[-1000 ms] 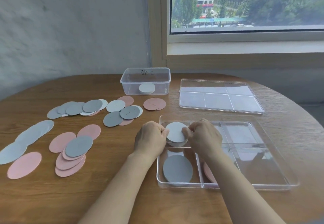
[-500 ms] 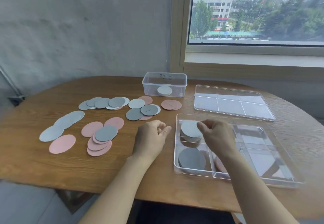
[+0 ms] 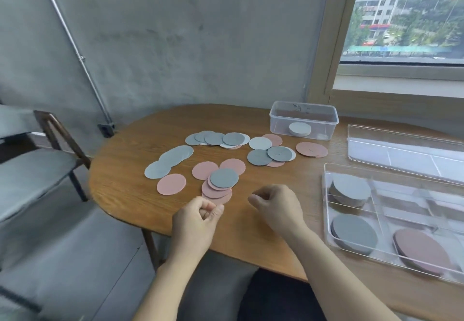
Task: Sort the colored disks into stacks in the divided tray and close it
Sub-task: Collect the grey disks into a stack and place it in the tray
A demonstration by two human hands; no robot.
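Pretty plain, honestly. The person's left hand and right hand were bare, and both forearms were bare too, right down to the bottom edge of the shot. The only clothing that showed was a dark patch of fabric in the lap between the arms, black or close to it. Too little of it showed to tell what garment it was.

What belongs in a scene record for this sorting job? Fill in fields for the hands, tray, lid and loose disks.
Left hand: fingers curled, seemingly empty, by the near pink pile
Right hand: fingers curled, empty, above the table
Tray: open; rear gray stack, front gray stack, pink stack beside it
Lid: off, behind the tray
Loose disks: gray, pink, white, scattered on the table
Small box: holds white disks
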